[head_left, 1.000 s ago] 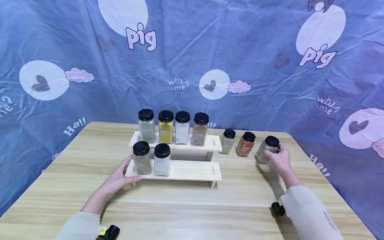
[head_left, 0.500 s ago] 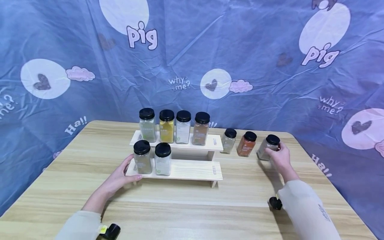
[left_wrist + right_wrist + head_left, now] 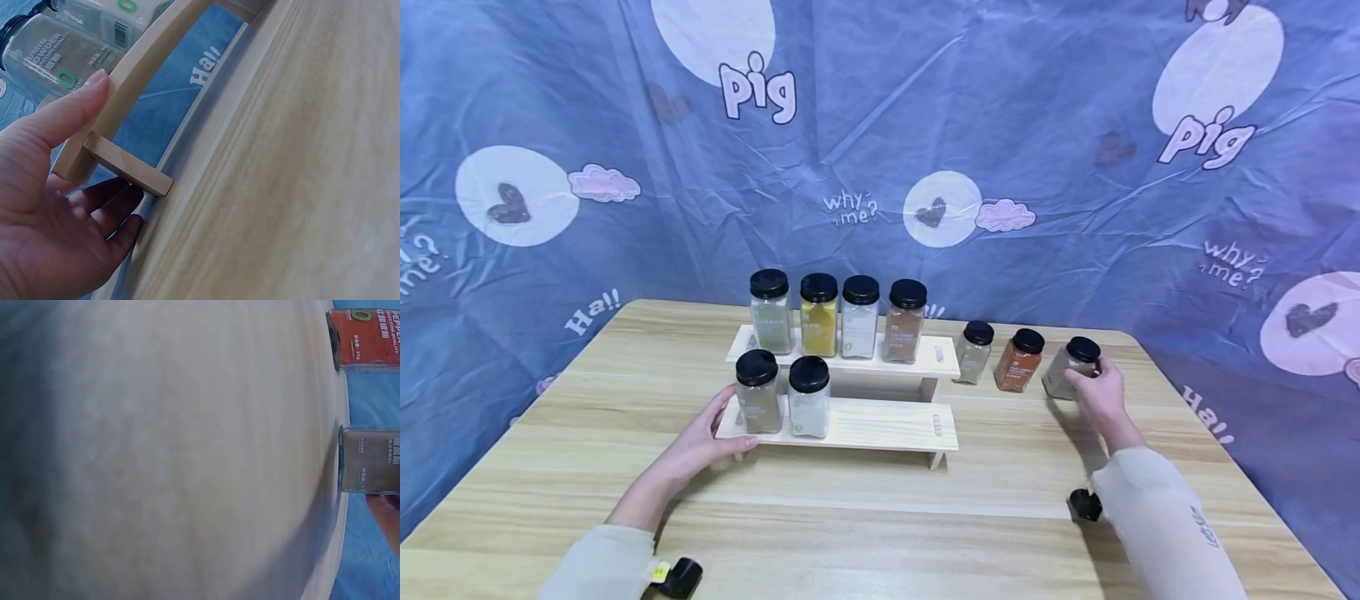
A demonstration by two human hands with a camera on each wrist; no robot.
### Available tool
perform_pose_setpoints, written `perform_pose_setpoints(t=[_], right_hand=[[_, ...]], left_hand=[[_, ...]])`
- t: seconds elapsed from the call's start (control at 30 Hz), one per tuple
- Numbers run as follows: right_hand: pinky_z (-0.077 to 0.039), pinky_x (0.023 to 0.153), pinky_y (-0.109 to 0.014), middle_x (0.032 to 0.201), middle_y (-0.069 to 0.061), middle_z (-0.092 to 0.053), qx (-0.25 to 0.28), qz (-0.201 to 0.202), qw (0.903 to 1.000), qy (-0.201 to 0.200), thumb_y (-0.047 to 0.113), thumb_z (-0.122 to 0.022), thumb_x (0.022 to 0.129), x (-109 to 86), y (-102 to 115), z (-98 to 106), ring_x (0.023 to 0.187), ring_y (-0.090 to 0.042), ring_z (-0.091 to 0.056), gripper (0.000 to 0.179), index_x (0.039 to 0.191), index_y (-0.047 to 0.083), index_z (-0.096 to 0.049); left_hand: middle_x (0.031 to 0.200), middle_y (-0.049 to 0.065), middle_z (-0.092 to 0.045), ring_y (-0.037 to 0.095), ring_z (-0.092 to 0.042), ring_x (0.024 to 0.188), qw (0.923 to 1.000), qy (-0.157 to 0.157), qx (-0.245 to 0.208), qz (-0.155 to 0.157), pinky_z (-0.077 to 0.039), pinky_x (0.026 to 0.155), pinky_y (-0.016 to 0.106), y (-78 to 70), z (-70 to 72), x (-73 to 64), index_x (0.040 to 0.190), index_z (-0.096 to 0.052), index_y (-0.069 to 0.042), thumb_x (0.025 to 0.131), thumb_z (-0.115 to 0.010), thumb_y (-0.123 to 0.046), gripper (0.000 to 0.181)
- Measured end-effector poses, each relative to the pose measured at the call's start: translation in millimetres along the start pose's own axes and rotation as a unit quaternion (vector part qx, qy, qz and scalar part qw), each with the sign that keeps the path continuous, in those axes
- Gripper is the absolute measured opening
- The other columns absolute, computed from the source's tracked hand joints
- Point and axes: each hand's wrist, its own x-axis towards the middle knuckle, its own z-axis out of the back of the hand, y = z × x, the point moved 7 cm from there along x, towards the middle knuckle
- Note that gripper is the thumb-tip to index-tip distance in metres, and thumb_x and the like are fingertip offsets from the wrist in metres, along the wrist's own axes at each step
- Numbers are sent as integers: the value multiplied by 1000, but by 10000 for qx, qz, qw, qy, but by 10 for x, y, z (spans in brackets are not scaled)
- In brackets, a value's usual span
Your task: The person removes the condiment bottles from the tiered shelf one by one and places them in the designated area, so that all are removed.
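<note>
Likely stiff, slippery glass, the rightmost jar [image 3: 1059, 377] stands on or barely above the surface [image 3: 880, 533]; the right grip [image 3: 1103, 396] pinches it, best below the lid [image 3: 1083, 349]; the left grip [image 3: 700, 448] clasps the rack [image 3: 883, 425].

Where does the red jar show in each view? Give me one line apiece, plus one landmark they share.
Head: the red jar stands right of the wooden rack, next to the gray-brown jar in the right hand.
Left wrist: not in it.
Right wrist: top right corner, cut by the right edge, the gray-brown jar below it.
Shared landmark: the wooden tabletop.
</note>
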Motion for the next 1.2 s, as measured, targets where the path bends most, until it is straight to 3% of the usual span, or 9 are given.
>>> perform_pose_setpoints(t=[0.23,0.43,0.63,0.83,1.03,1.2], right_hand=[[-38,69,-15,107,-21,-46,94,166,9998,86,6,-55,78,15,11,0,79,-4,-44,47,119,-10,-38],[-39,69,-16,101,-17,-49,59,317,9995,2,10,-61,76,22,-28,1,83,-9,-46,48,115,-9,-39],[-38,85,-33,115,-26,-42,132,251,9991,303,26,-65,76,136,-185,-13,101,-29,-42,66,122,-8,-33],[-34,88,-28,122,-20,-37,460,337,9980,281,34,-71,70,399,-502,9,107,-25,-37,80,130,1,-29],[-21,96,-44,133,-23,-25,782,481,9951,358,43,-73,62,503,-553,64,118,-35,-25,100,137,7,-17],[-23,96,-44,136,-18,-23,502,517,9966,393,44,-72,64,428,-465,129,120,-32,-25,100,138,13,-14]], left_hand=[[136,27,-16,37,-18,122,10000,20,-7,-19,-15,96,48,-9,-2,4,138,-4,-5,73,-68,-11,91],[136,27,-16,37,-18,122,10000,26,19,9,-15,96,49,-8,-1,4,138,-4,-5,73,-68,-12,91],[136,27,-15,38,-16,122,10000,25,14,46,-14,96,49,-15,-1,-4,138,-4,-5,73,-68,-12,91],[136,27,-15,38,-17,122,10000,63,29,14,-15,96,49,-19,-1,-3,138,-3,-5,73,-68,-13,92],[136,27,-16,37,-19,121,10000,30,79,-15,-16,96,49,4,10,6,137,-4,-4,73,-68,-14,92],[136,26,-17,37,-19,121,10000,-15,64,5,-15,96,49,20,9,12,137,-6,-5,72,-69,-15,92]])
